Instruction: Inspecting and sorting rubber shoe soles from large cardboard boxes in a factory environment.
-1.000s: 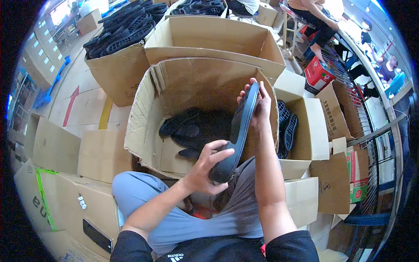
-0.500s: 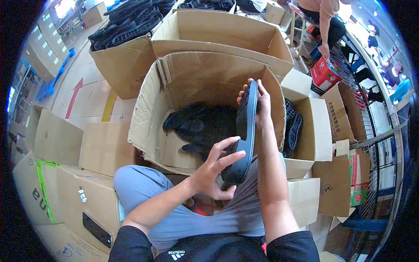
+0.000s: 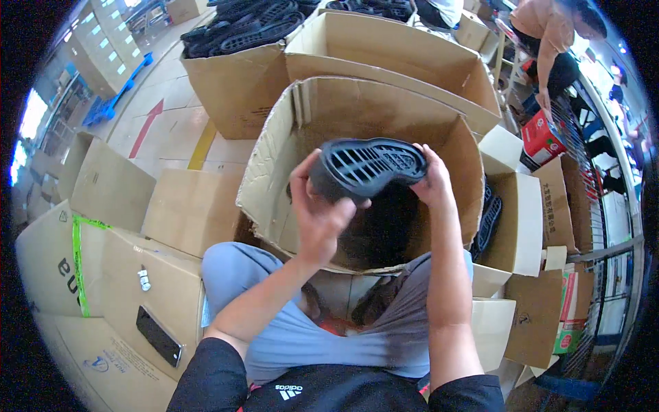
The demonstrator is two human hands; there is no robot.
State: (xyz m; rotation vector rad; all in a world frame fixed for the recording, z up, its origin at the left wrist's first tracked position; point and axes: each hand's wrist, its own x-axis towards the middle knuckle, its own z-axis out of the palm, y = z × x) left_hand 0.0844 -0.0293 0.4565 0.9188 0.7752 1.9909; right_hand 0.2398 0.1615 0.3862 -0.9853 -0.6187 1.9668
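Observation:
A black shoe sole (image 3: 371, 163) hangs over the big open carton (image 3: 271, 180), its hollow ribbed side turned up toward me. My left hand (image 3: 318, 218) is closed around its broader, taller end at the left, thumb along the lower side. At the other end, on the right, my right hand (image 3: 432, 180) grips the edge with the fingers underneath. Below the sole, dark pieces (image 3: 391, 223) lie in the carton, mostly hidden and in shadow.
More black soles (image 3: 250, 27) are heaped in a box at the back left, and others (image 3: 487, 221) lie in a box at the right. Behind the carton stands another open box (image 3: 384, 49). A phone (image 3: 158, 336) rests on a box at my left. A person (image 3: 549, 41) reaches toward a red box (image 3: 542, 139).
The sole has turned from standing on edge to lying across, its ribbed hollow now facing me. My left hand has moved up and forward; my view has shifted a little left.

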